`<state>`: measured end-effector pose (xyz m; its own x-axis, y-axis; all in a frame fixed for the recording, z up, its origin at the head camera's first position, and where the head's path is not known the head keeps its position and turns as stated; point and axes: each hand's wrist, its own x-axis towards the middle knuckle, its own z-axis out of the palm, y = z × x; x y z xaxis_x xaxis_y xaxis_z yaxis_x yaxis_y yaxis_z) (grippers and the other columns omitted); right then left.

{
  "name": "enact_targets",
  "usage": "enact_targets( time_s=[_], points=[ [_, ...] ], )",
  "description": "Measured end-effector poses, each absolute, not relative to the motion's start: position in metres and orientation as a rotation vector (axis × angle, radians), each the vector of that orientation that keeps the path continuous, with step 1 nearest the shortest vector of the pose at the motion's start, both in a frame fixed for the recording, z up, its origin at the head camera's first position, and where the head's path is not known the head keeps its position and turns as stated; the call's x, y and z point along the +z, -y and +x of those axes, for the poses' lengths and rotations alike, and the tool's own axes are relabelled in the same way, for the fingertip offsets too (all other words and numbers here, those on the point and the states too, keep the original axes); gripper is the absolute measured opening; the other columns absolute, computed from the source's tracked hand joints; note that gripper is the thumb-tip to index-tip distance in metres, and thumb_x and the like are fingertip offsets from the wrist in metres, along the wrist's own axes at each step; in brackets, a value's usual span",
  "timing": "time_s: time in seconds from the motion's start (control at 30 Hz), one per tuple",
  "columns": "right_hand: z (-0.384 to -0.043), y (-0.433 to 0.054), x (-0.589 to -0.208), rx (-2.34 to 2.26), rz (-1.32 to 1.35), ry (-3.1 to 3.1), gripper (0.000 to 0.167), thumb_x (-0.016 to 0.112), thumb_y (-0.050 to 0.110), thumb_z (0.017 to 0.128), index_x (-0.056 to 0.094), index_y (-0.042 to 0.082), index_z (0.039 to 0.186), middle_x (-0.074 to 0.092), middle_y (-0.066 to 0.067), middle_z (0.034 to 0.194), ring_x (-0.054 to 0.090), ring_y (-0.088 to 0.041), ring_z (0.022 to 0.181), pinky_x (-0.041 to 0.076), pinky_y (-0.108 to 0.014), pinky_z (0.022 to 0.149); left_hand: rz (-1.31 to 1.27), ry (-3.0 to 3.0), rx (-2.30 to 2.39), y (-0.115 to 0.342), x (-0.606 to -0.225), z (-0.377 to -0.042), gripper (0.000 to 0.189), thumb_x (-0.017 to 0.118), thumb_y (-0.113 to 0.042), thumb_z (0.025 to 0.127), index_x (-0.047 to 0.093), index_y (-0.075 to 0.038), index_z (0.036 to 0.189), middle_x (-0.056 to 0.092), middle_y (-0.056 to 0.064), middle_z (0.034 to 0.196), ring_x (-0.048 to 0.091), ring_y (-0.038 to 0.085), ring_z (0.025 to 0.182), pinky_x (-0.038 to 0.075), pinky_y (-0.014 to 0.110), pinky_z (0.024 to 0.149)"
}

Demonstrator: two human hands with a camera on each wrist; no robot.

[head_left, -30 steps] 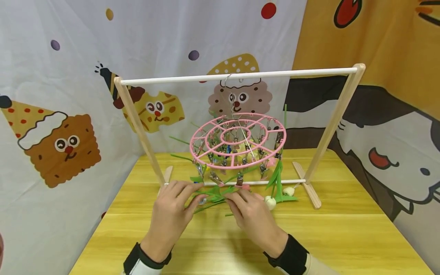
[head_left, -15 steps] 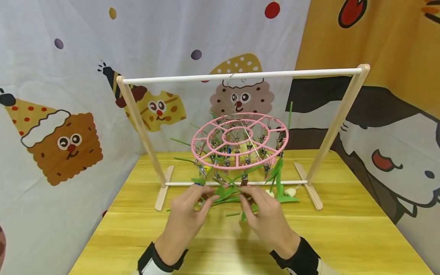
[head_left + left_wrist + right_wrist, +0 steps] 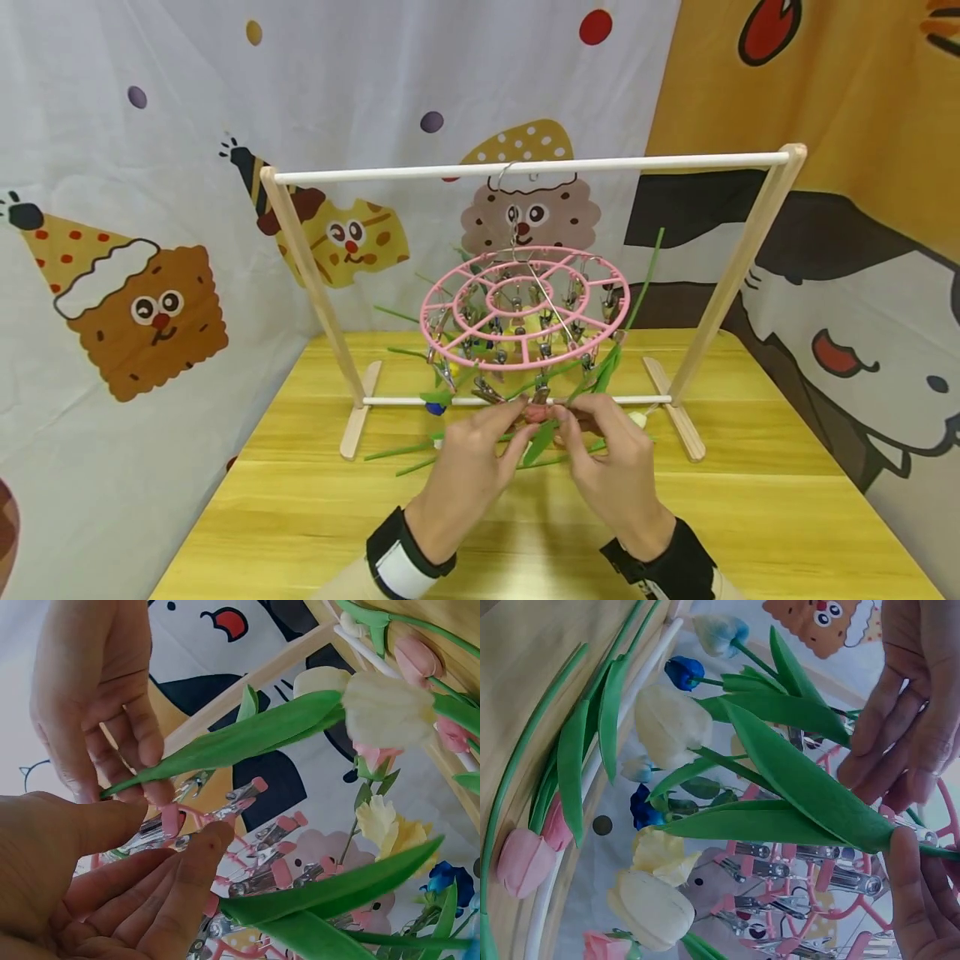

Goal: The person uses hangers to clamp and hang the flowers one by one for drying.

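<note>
In the head view my left hand [image 3: 468,458] and right hand [image 3: 618,471] meet under the front rim of a round pink clip hanger [image 3: 519,365]. A metal clip with pink tips [image 3: 172,820] lies between my left thumb and index finger, which pinch it. My right thumb and fingers pinch the green stem of a white tulip [image 3: 673,726], close beside that clip. The tulip's long leaf [image 3: 795,776] spreads away from my fingers, and its bloom points down toward the table. Other clips [image 3: 259,881] dangle around my hands.
A wooden stand [image 3: 720,275] with a white top rail [image 3: 420,173] carries the hanger. Blue, yellow and pink flowers [image 3: 660,855] hang from other clips. Pink tulips [image 3: 526,862] lie on the wooden table [image 3: 300,517] near the white lower bar [image 3: 630,720]. A printed cloth hangs behind.
Both hands have moved right to the front clip. My left hand has closed in on my right one and taken hold of the clip. The hanger's right-side stem now leans more.
</note>
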<state>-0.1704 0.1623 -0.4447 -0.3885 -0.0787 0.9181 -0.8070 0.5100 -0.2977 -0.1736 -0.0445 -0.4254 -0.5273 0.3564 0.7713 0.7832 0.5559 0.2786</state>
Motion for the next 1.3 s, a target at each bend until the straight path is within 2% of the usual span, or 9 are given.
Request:
enact_targets(
  time_s=[0.23,0.37,0.43,0.57,0.8,0.9,1.07,1.17,1.3],
  points=[
    [-0.171,-0.166,-0.442,1.018,0.679,1.780,0.011,0.081,0.006,0.110,0.078,-0.001,0.116,0.087,-0.014,0.106,0.084,-0.025,0.081,0.067,-0.015,0.086,-0.870,2.131,-0.811,0.038,-0.425,-0.176,0.034,0.090,-0.014,0.104,0.083,0.005,0.131,0.088,0.020,0.123,0.090,0.027,0.106,0.072,0.024,0.084],
    [-0.170,-0.167,-0.440,1.063,0.645,1.810,0.023,0.083,-0.012,0.100,0.077,-0.003,0.120,0.088,-0.014,0.106,0.084,-0.022,0.085,0.065,-0.013,0.088,-0.876,2.128,-0.815,0.035,-0.425,-0.177,0.035,0.086,-0.013,0.107,0.081,0.005,0.136,0.088,0.021,0.125,0.090,0.027,0.105,0.070,0.020,0.081],
    [-0.170,-0.168,-0.441,1.110,0.628,1.831,0.029,0.082,-0.018,0.097,0.076,-0.004,0.122,0.088,-0.015,0.105,0.084,-0.015,0.087,0.064,-0.012,0.087,-0.882,2.116,-0.832,0.033,-0.424,-0.177,0.035,0.084,-0.011,0.108,0.080,0.006,0.138,0.087,0.021,0.126,0.090,0.026,0.106,0.070,0.019,0.081],
    [-0.169,-0.170,-0.443,1.200,0.626,1.866,0.031,0.080,-0.019,0.099,0.073,-0.005,0.126,0.085,-0.017,0.110,0.083,-0.007,0.093,0.065,-0.013,0.086,-0.885,2.067,-0.863,0.029,-0.424,-0.177,0.035,0.083,-0.009,0.108,0.079,0.008,0.139,0.088,0.021,0.124,0.090,0.026,0.107,0.070,0.019,0.084],
    [-0.171,-0.171,-0.446,1.277,0.629,1.894,0.030,0.079,-0.017,0.101,0.070,-0.008,0.127,0.081,-0.017,0.114,0.084,-0.013,0.093,0.067,-0.015,0.086,-0.860,2.047,-0.909,0.025,-0.421,-0.179,0.030,0.084,-0.011,0.108,0.079,0.005,0.133,0.089,0.017,0.116,0.091,0.024,0.100,0.070,0.020,0.081],
    [-0.172,-0.170,-0.446,1.296,0.641,1.886,0.026,0.077,-0.018,0.102,0.070,-0.009,0.125,0.081,-0.018,0.111,0.084,-0.007,0.093,0.068,-0.017,0.084,-0.848,2.048,-0.922,0.023,-0.420,-0.180,0.031,0.084,-0.012,0.107,0.080,0.006,0.132,0.089,0.018,0.116,0.091,0.024,0.100,0.070,0.019,0.083],
    [-0.171,-0.168,-0.447,1.336,0.634,1.879,0.022,0.074,-0.019,0.104,0.072,-0.008,0.123,0.081,-0.020,0.107,0.085,-0.006,0.090,0.070,-0.019,0.079,-0.811,2.058,-0.965,0.022,-0.421,-0.180,0.030,0.083,-0.012,0.108,0.080,0.006,0.132,0.089,0.019,0.114,0.091,0.024,0.100,0.071,0.022,0.083],
    [-0.172,-0.166,-0.446,1.342,0.641,1.874,0.026,0.076,-0.020,0.102,0.071,-0.008,0.125,0.082,-0.020,0.107,0.086,-0.008,0.090,0.070,-0.019,0.081,-0.775,2.049,-0.972,0.021,-0.420,-0.182,0.027,0.083,-0.012,0.109,0.080,0.003,0.131,0.089,0.015,0.111,0.090,0.021,0.097,0.071,0.021,0.082],
    [-0.173,-0.164,-0.446,1.339,0.653,1.856,0.031,0.081,-0.021,0.098,0.072,-0.006,0.124,0.083,-0.018,0.103,0.084,-0.003,0.090,0.069,-0.018,0.082,-0.725,2.038,-0.962,0.021,-0.419,-0.184,0.021,0.082,-0.015,0.110,0.081,-0.001,0.125,0.088,0.011,0.105,0.089,0.019,0.092,0.072,0.022,0.078]
  ],
)
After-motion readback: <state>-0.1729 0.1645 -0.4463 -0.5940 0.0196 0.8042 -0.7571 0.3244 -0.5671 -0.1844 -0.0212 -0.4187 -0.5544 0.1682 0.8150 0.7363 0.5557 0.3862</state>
